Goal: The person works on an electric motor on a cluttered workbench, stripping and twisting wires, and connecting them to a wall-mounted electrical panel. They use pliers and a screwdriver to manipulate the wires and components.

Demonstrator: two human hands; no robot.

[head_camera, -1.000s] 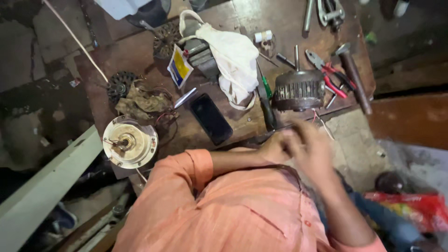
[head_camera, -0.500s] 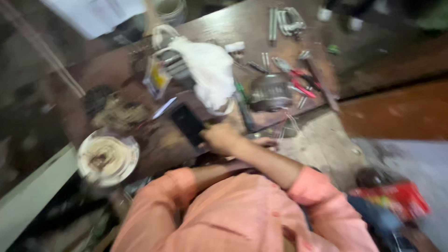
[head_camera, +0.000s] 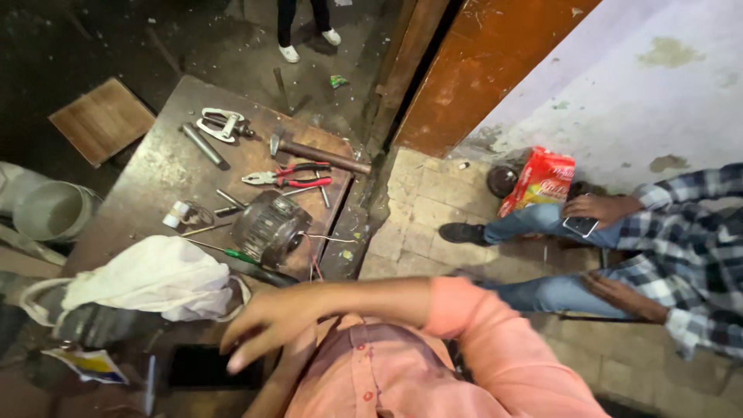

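A motor (head_camera: 269, 226) is set near the middle of the workbench (head_camera: 155, 174), with pliers (head_camera: 288, 177) and a hammer (head_camera: 319, 154) placed behind it. A cloth (head_camera: 147, 280) is laid to its left, and a phone (head_camera: 203, 367) is found nearer the bench's front edge. An open hand (head_camera: 272, 317) is held above the front edge, just right of the cloth. A seated person (head_camera: 658, 248) is placed well to the right, on the floor.

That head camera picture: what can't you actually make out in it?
- Second hand: the one blurred hand shows; the other is hidden below the orange sleeve.
- Dark phone: partly covered by that hand's fingers.
- Seated person: cut off by the right edge.
- Motor: its underside is unseen.
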